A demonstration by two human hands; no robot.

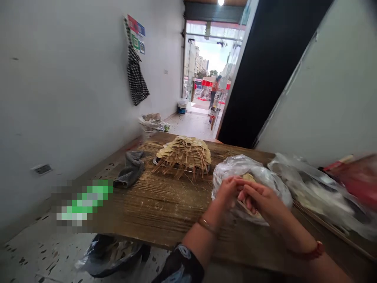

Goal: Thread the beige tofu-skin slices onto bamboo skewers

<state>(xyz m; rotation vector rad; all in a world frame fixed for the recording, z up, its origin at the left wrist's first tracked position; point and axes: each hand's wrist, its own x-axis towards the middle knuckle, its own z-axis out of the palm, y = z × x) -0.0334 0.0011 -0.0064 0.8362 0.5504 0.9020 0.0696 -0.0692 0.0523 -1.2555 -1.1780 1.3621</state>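
Observation:
My left hand (227,192) and my right hand (263,200) meet over a clear plastic bag (228,167). Their fingers are curled and pressed together at the tips; whatever lies between them is hidden. Just behind the fingers, a pale yellow flat piece (249,178) shows inside the bag. To the left of the bag rises a heaped stack of skewered thin yellowish sheets (185,151), with wooden stick ends poking out towards me. It rests on a metal tray (155,160) whose rim is partly covered.
A grey cloth (131,169) lies at the wooden table's (165,208) left edge. More plastic bags (318,192) and thin sticks (324,224) lie on the right. A black-lined bin (114,255) stands on the floor below. Beyond are an open doorway and a person (214,92) outside.

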